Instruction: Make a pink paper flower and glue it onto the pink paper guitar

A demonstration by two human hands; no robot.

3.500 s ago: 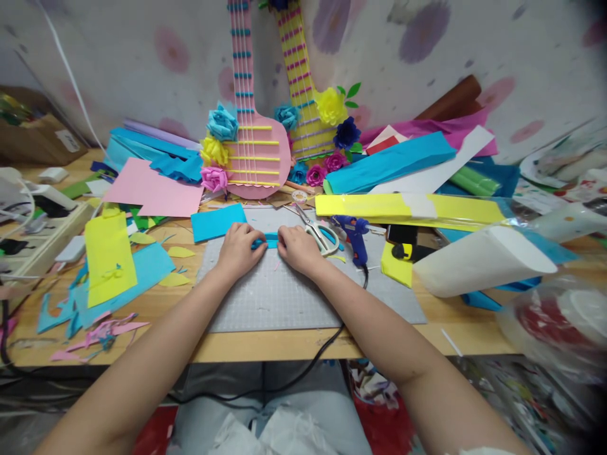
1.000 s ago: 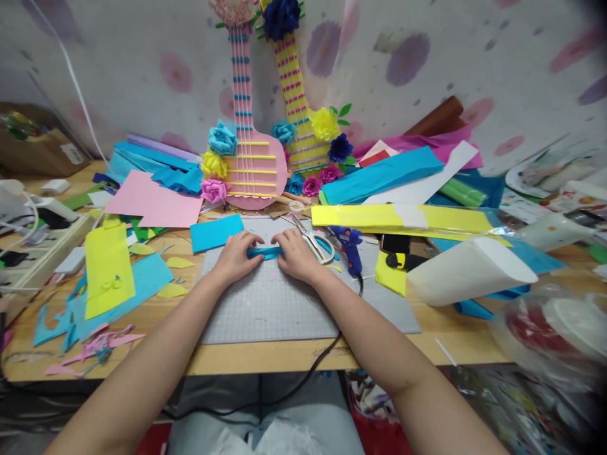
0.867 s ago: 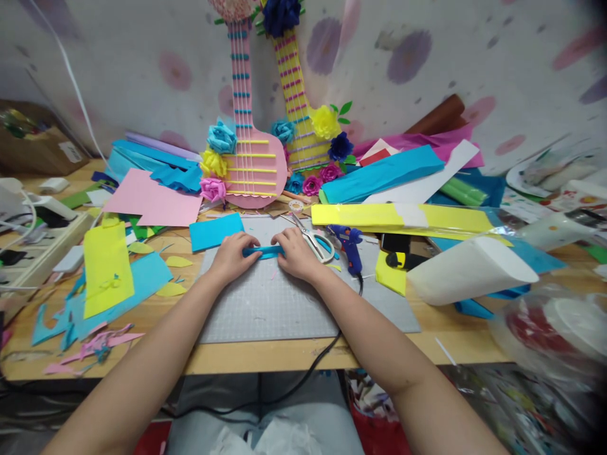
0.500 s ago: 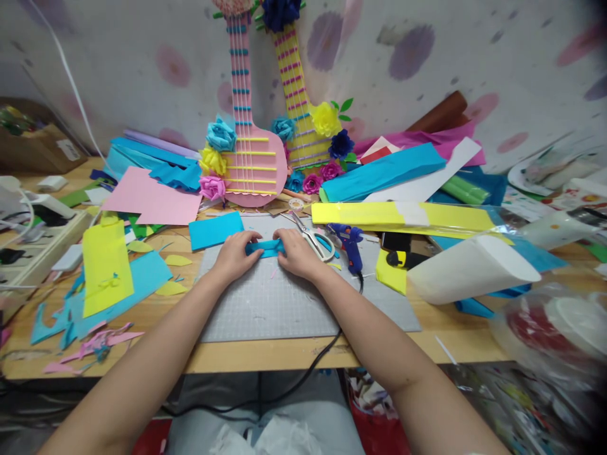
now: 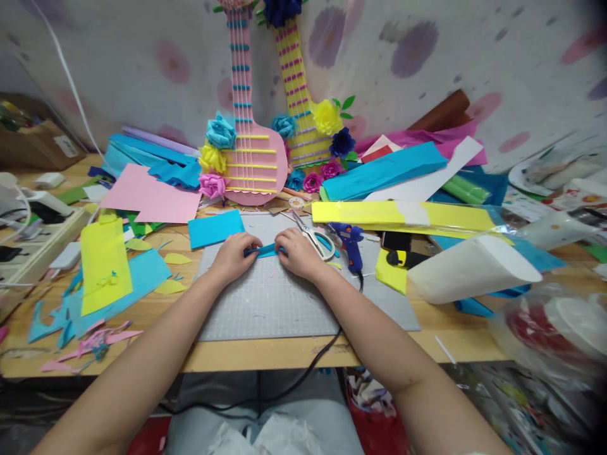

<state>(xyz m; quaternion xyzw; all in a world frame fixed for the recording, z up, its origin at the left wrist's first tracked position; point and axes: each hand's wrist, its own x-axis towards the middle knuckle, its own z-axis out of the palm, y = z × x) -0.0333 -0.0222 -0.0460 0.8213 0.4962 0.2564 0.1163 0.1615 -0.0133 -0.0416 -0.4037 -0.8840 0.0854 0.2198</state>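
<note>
A narrow blue paper strip [image 5: 268, 250] is stretched between my two hands, just over the grey cutting mat [image 5: 275, 309]. My left hand [image 5: 236, 256] is closed on its left end, and my right hand [image 5: 296, 251] pinches the right end. Fingers cover both ends of the strip. Behind my left hand lies a flat blue paper rectangle [image 5: 215, 229]. White-handled scissors [image 5: 318, 243] rest just right of my right hand, and beyond them is a blue glue gun [image 5: 351, 246].
Two guitar-shaped decorations, one pink [image 5: 256, 167] and one yellow [image 5: 303, 136], lean on the wall. Yellow paper [image 5: 107, 265] and scraps lie left. A wrapped yellow roll [image 5: 370, 215] and a white paper tube [image 5: 469, 272] lie right. The glue gun's cord [image 5: 327, 347] hangs over the table edge.
The blue strip looks narrower and slightly tilted now, with its right end higher. My fingers have shifted a little on it. The other things stay where they were.
</note>
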